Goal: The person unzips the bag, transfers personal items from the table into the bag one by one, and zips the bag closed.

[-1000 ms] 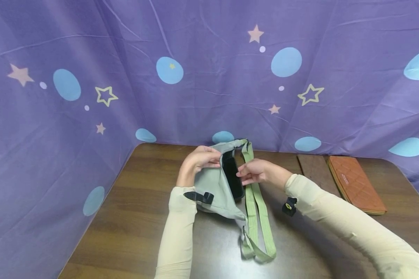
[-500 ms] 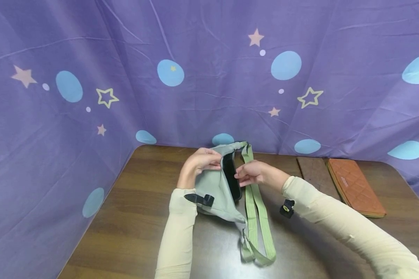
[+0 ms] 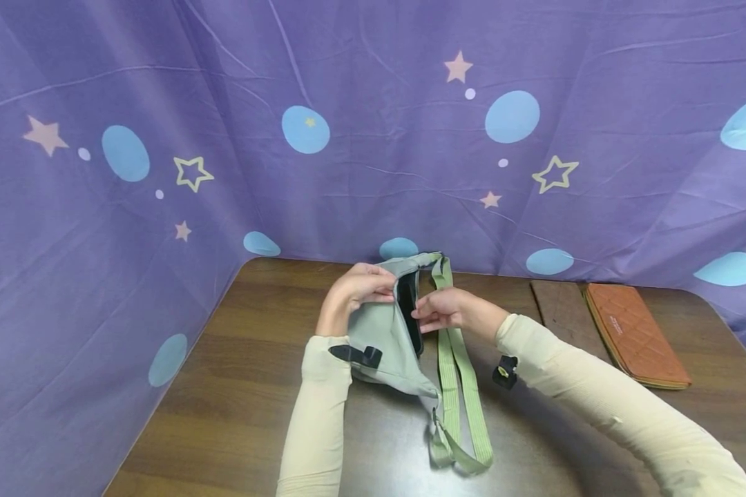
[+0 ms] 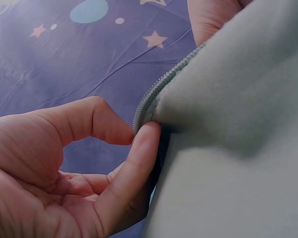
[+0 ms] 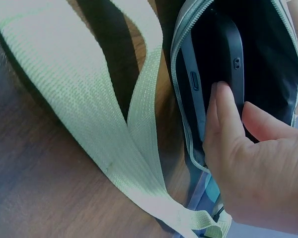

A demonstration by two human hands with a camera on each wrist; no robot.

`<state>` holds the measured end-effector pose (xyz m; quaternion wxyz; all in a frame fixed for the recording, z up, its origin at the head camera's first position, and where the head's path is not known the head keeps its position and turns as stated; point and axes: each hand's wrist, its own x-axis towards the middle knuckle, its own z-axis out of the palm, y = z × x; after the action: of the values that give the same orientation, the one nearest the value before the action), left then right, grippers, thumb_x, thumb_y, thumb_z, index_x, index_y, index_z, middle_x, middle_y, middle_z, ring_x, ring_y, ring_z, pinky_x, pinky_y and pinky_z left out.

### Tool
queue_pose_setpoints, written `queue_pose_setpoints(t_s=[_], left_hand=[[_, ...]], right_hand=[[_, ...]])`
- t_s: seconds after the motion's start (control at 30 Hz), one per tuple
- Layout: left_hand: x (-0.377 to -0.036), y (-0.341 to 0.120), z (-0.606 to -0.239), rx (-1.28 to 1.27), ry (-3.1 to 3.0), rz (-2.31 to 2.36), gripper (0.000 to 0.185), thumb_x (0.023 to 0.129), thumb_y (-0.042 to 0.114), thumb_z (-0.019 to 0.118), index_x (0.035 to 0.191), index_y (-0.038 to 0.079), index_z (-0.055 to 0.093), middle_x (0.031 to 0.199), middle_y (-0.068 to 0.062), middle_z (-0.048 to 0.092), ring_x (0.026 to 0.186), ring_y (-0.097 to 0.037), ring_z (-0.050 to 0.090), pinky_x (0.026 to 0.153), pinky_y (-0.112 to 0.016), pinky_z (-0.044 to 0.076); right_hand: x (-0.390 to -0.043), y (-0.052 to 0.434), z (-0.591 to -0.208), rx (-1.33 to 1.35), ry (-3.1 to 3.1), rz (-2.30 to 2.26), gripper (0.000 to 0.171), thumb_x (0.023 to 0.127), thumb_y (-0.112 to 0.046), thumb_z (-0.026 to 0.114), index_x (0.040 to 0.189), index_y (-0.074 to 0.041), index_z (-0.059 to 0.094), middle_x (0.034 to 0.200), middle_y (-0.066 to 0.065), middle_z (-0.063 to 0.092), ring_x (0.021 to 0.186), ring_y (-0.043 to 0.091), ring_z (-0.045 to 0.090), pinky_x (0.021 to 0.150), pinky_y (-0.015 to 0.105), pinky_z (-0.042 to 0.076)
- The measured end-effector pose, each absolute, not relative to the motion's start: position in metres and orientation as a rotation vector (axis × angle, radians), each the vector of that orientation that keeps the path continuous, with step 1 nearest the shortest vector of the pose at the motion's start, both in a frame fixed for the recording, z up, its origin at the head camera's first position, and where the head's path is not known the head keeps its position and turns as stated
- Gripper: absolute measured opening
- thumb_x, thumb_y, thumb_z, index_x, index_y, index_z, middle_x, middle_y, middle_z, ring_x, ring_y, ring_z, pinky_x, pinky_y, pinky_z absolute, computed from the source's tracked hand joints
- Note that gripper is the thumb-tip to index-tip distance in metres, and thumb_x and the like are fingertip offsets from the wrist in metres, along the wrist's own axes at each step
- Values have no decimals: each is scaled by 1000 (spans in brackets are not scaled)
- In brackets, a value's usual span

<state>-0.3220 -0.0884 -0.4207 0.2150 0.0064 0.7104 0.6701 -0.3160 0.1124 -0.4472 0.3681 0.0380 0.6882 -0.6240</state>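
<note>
A grey-green waist bag [image 3: 382, 335] lies on the brown table [image 3: 236, 386] with its zipped mouth facing right. My left hand [image 3: 360, 286] pinches the bag's upper zipper edge [image 4: 146, 104] between thumb and forefinger [image 4: 139, 144], holding the mouth apart. A black phone [image 3: 408, 310] sits mostly inside the bag. My right hand [image 3: 438, 312] holds the phone [image 5: 223, 54], fingers [image 5: 221, 116] along its side and thumb on its face. The bag's green strap [image 3: 456, 373] trails toward me; the same strap [image 5: 89, 99] fills the right wrist view.
An orange quilted wallet [image 3: 634, 335] lies at the table's back right, beside a dark brown flat piece [image 3: 556, 304]. A black buckle [image 3: 503, 371] lies under my right forearm. Purple star-printed cloth [image 3: 373, 138] walls the back and left sides.
The phone has slid deeper into the bag, and my right hand has followed it leftward. My left hand keeps its pinch on the zipper edge.
</note>
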Motion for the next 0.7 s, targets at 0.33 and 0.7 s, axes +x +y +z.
queue_pose_setpoints(t_s=[0.33,0.7], left_hand=[[-321,-88,-420,23,1964,1865,7,93,-6,57,92,-1,62,73,-1,63,67,-9,65,70,-19,65],[-319,-86,-420,19,2000,1844,10,91,-5,58,99,-6,64,75,-2,63,69,-10,64,75,-23,66]], right_hand=[[-318,113,-445,79,1775,-1580,13,98,11,49,102,0,54,75,-2,68,72,11,65,76,24,65],[-318,104,-448,86,1772,-1615,12,98,13,50,104,4,56,77,1,66,72,11,64,74,25,66]])
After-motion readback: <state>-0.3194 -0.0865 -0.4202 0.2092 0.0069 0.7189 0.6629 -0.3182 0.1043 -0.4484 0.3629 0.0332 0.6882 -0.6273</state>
